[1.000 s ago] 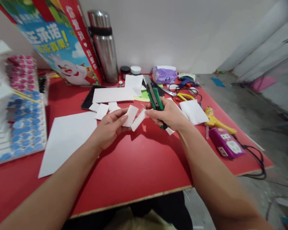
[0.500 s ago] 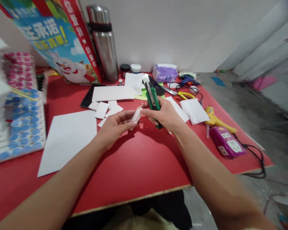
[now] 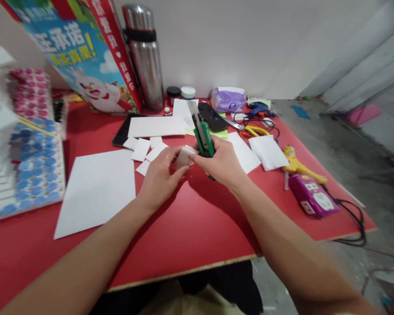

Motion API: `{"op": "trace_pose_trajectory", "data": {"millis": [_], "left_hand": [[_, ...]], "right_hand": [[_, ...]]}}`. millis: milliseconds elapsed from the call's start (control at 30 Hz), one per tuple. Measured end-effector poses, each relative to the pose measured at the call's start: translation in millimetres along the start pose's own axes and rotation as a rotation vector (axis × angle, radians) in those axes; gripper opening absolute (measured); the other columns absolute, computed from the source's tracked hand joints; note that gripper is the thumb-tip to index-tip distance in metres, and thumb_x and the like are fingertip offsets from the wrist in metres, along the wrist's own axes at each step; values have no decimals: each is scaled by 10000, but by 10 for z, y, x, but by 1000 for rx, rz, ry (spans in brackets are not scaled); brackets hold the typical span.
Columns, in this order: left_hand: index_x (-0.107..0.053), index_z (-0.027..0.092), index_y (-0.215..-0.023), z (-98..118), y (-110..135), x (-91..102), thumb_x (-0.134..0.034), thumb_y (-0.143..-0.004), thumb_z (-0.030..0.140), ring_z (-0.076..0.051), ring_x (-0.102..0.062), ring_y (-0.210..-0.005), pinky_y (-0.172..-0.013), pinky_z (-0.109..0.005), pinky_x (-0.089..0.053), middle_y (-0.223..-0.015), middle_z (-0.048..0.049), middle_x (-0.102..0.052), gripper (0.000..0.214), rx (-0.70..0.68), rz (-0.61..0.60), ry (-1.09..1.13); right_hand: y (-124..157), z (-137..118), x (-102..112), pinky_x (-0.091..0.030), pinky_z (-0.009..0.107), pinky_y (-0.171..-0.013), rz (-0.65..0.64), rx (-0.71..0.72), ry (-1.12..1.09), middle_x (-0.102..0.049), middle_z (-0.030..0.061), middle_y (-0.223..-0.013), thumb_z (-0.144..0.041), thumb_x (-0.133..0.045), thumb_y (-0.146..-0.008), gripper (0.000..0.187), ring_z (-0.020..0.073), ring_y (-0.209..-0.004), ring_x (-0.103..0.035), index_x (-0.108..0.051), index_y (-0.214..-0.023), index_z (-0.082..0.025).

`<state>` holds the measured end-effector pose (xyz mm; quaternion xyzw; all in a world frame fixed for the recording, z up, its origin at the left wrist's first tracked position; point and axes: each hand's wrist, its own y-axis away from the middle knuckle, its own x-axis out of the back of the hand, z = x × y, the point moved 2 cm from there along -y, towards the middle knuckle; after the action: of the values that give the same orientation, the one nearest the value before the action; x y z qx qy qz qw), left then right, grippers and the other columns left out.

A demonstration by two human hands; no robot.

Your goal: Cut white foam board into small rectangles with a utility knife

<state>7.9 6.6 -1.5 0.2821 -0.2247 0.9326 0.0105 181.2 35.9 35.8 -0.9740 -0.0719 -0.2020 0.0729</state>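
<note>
Between my hands, above the red table [image 3: 197, 218], is a small white board piece [image 3: 184, 158], perhaps a few stacked together. My left hand [image 3: 162, 177] is closed around its left side. My right hand [image 3: 221, 164] grips a green utility knife [image 3: 203, 136], its blade pointing up and away from me. The thumb of that hand also presses on the white piece's right edge. Just beyond my left hand lie several small cut white pieces [image 3: 141, 150]. To the left rests a large white sheet [image 3: 96, 190].
A steel thermos [image 3: 147, 70] and a printed box [image 3: 95, 65] stand at the back left. Trays of blue flowers [image 3: 37, 175] fill the left side. At right are a folded white packet [image 3: 268, 152], a yellow glue gun [image 3: 298, 166] and a purple power strip [image 3: 311, 194].
The white piece has been turned, so its broad face now shows more. My right hand has shifted slightly, and the knife tilts further left. The view has moved a little.
</note>
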Motion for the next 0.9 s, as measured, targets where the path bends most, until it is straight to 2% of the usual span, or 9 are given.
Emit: {"op": "trace_pose_trajectory", "data": {"millis": [67, 167, 233, 367, 467, 600, 700, 800, 900], "left_hand": [[-707, 201, -1213, -2, -8, 6, -621, -963, 331, -249, -677, -1080, -977, -403, -536, -1191, -84, -733, 294, 8, -18, 28], [-765, 220, -1135, -47, -15, 33, -545, -1004, 321, -243, -685, -1090, -1007, -394, -520, -1161, -61, -763, 275, 35, 12, 89], [-795, 221, -1095, -100, -16, 34, -576, -983, 314, -246, -696, -1063, -993, -389, -525, -1117, -52, -781, 263, 86, 10, 165], [-823, 207, -1049, -210, -9, -11, -655, -925, 331, -253, -712, -977, -936, -408, -553, -1041, -60, -794, 243, 246, -20, 362], [-825, 189, -1055, -259, 0, -60, -662, -916, 334, -258, -718, -956, -950, -438, -561, -997, -78, -796, 259, 328, -62, 481], [-822, 164, -1067, -275, 2, -95, -681, -898, 310, -256, -724, -928, -941, -432, -567, -962, -87, -796, 264, 376, -83, 528], [-817, 177, -1084, -240, -4, -78, -680, -900, 291, -234, -715, -901, -874, -379, -571, -973, -69, -795, 256, 354, -62, 477], [-813, 181, -1067, -175, -19, -25, -732, -882, 308, -204, -704, -871, -814, -319, -564, -975, -55, -793, 239, 352, -9, 480], [-788, 157, -1090, -96, -43, 27, -758, -883, 409, -179, -706, -786, -736, -292, -579, -973, -78, -786, 328, 405, 10, 746]], "right_hand": [[4, -16, 18, -491, 297, -664, 19, 102, 109, -696, 18, -808, -290, -746, -777, 192, 170, -707, -629, -617, -890, -202], [-11, 3, 50, -505, 330, -790, -19, 179, 151, -729, 46, -928, -306, -734, -810, 207, 205, -844, -661, -625, -951, -202], [-25, 33, 58, -502, 330, -789, -51, 184, 165, -726, 53, -945, -314, -733, -826, 222, 214, -861, -657, -631, -987, -200], [-46, 105, 23, -478, 293, -669, -121, 129, 130, -699, 42, -895, -389, -734, -854, 312, 200, -788, -628, -638, -1080, -198], [-54, 141, -17, -467, 289, -650, -130, 141, 76, -684, 39, -870, -417, -722, -870, 366, 188, -754, -614, -630, -1135, -182], [-62, 148, -52, -484, 312, -732, -87, 188, 72, -695, 57, -939, -381, -725, -857, 353, 200, -832, -625, -639, -1121, -163], [-66, 129, -53, -484, 308, -745, -47, 180, 59, -693, 42, -930, -316, -770, -791, 319, 191, -836, -617, -648, -1048, -172], [-88, 147, -25, -414, 250, -553, -68, 15, -217, -594, -34, -679, -273, -785, -760, 275, 124, -597, -522, -595, -941, -193], [-126, 190, 23, -288, 197, -432, -151, -183, -606, -475, -86, -560, -245, -832, -712, 331, 63, -477, -385, -541, -861, -195]]}}
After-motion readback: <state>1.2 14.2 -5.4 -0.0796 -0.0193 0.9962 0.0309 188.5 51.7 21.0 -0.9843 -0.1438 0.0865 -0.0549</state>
